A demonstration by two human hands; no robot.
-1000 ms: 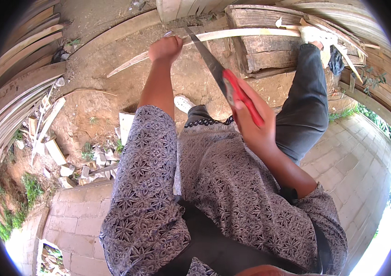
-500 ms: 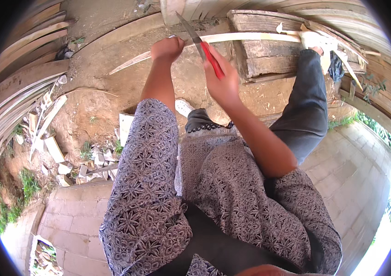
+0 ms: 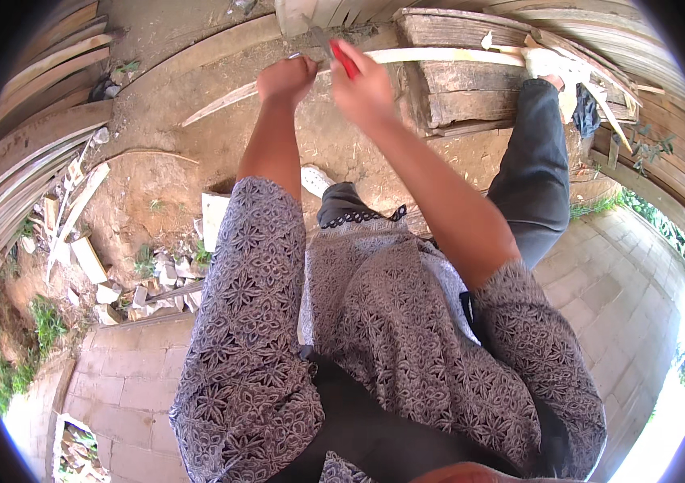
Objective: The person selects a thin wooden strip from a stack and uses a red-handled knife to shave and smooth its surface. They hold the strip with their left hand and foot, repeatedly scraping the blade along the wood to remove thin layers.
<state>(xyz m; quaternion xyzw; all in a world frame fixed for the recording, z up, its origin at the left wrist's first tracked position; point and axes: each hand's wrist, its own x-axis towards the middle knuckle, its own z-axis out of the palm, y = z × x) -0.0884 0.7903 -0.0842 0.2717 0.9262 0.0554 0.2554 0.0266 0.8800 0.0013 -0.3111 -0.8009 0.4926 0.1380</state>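
Observation:
A long pale wooden strip (image 3: pixel 447 55) runs across the upper view, tapering to a point at its left end. My left hand (image 3: pixel 285 79) is closed around it left of the middle. In my right hand (image 3: pixel 365 87) is a saw with a red handle (image 3: pixel 344 59); its narrow dark blade (image 3: pixel 321 37) points up and away, close to the strip. Blade teeth are too small to make out, and whether the blade touches the wood I cannot tell. My right foot (image 3: pixel 553 80) rests by the strip's right end, over a thick weathered timber (image 3: pixel 471 92).
Stacked boards (image 3: pixel 45 137) line the left side. Wood offcuts and rubble (image 3: pixel 157 282) lie on the dirt at lower left. A plank wall (image 3: pixel 600 32) stands at upper right, with a dark plastic bag (image 3: pixel 586 114) near my foot. Paving (image 3: pixel 616 266) spreads behind me.
My right hand has moved up and left with the saw, closer to my left hand. My left hand keeps its grip on the strip.

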